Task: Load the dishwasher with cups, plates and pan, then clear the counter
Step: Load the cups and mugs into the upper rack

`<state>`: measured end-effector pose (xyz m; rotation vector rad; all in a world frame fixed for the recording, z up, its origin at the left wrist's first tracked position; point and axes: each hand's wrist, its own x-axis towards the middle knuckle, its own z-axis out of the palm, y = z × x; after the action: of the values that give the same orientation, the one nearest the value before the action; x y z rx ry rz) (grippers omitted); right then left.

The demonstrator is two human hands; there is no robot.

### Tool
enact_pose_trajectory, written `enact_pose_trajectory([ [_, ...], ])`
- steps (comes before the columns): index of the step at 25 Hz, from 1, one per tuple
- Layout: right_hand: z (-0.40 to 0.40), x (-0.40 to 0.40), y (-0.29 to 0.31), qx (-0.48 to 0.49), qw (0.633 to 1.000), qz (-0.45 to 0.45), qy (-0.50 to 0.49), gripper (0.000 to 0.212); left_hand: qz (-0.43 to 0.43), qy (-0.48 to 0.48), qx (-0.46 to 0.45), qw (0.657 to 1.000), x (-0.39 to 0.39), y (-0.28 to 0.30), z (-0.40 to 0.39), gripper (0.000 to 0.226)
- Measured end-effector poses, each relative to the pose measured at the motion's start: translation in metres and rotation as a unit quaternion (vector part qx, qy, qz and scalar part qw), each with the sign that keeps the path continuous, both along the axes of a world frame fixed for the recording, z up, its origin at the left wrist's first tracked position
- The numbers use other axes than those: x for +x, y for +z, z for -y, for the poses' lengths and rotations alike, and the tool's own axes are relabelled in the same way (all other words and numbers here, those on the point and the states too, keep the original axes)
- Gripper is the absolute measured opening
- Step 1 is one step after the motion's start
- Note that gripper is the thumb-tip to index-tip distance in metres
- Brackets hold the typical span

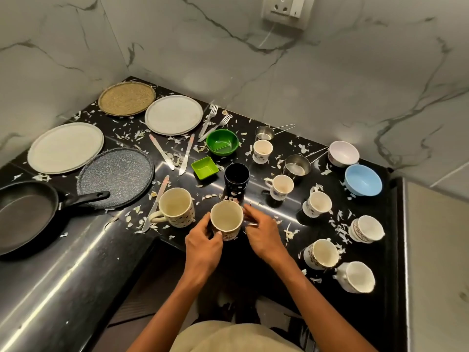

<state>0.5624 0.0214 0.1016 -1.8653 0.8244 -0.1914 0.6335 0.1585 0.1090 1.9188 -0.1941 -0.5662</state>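
Observation:
A cream speckled mug (226, 219) stands near the front edge of the black counter (269, 212). My left hand (203, 246) grips its left side, thumb on the front wall. My right hand (264, 233) curls round its right side, where the handle is hidden. A second speckled mug (175, 207) stands just to the left, and a dark blue cup (236, 177) behind. Several white patterned teacups (317, 203) are spread to the right. A black frying pan (24, 214) sits at the far left beside a grey speckled plate (115, 176), two white plates (65, 147) and a woven plate (127, 97).
Knives (161, 151) and forks (210, 118) lie mid-counter near a green bowl (222, 142) and a green square dish (205, 167). Two steel measuring cups (297, 167), a white bowl (343, 153) and a blue bowl (363, 179) stand at right. Vegetable peel scraps litter the counter. Marble walls close the corner.

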Motion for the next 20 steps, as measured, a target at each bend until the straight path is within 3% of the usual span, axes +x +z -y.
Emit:
enact_pose_trajectory([
  [2,-0.004,0.002,-0.002,0.009,1.000,0.009,0.012,0.067,0.000,-0.011,-0.004,1.000,-0.001,0.004,0.002,0.057],
  [8,-0.006,-0.014,0.012,-0.007,0.998,0.036,-0.043,0.043,-0.005,-0.057,-0.043,0.997,-0.003,0.013,0.012,0.070],
  [15,-0.012,-0.055,0.034,-0.062,0.987,0.056,-0.138,0.059,-0.005,-0.180,-0.091,0.979,-0.024,0.029,0.029,0.084],
  [20,-0.016,-0.115,0.050,-0.062,0.957,0.065,-0.275,0.064,-0.008,-0.319,-0.102,0.942,-0.056,0.039,0.052,0.082],
])
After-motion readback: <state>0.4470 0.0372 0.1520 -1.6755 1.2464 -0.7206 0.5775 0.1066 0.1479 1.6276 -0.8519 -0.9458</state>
